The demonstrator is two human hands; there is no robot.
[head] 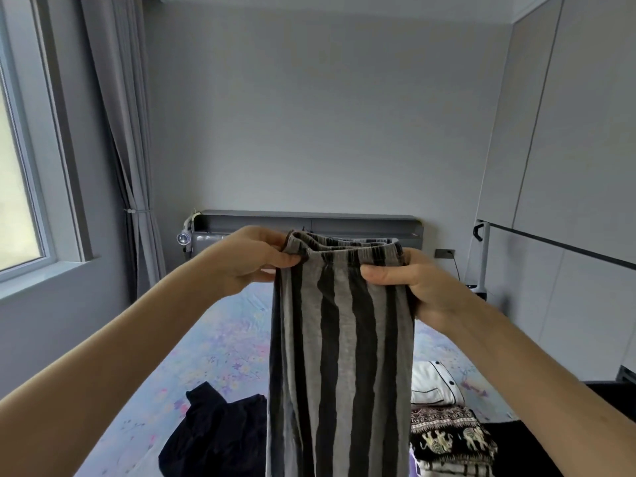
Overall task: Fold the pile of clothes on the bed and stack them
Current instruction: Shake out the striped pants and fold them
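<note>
The left hand (247, 259) and right hand (413, 287) each pinch the waistband of the striped trousers (344, 356) mid-frame, their length hanging straight down over the bed (223, 339), the stack (451, 438) lower right, nearer the right hand.

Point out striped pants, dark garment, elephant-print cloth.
striped pants (340, 356): head view, mid-leg fabric.
dark garment (213, 438): head view, crumpled middle.
elephant-print cloth (451, 438): head view, printed top face.

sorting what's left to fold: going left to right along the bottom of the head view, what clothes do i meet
crumpled dark navy garment → hanging grey-and-black striped knit garment → folded black-and-cream elephant-print cloth
</note>
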